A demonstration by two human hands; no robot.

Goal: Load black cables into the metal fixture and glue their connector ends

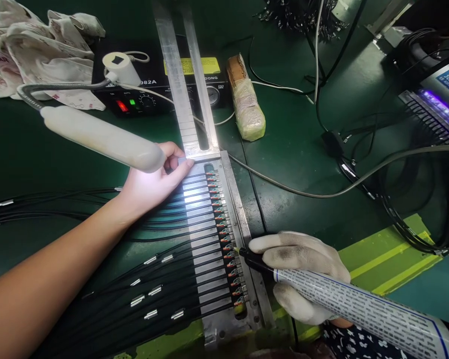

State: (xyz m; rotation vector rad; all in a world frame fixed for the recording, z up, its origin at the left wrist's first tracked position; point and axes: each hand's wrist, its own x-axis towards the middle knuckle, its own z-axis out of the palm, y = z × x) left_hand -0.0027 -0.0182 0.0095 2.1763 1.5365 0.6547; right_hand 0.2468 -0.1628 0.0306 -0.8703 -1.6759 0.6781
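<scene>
My bare left hand pinches the upper left corner of a slotted metal fixture, with thumb and fingers at its edge. Several black cables lie side by side in the fixture's slots. Their stripped ends, with orange and green wires and small metal connectors, line up over a long opening. In a white glove, my right hand is closed around a printed glue tube. The tube's thin tip touches or hovers just over the middle connectors; I cannot tell which.
A white gooseneck lamp hangs over my left wrist. Behind stand a black control box, a metal rail and a wrapped block. At right are coiled cables and a lit purple UV unit. Cloth lies back left.
</scene>
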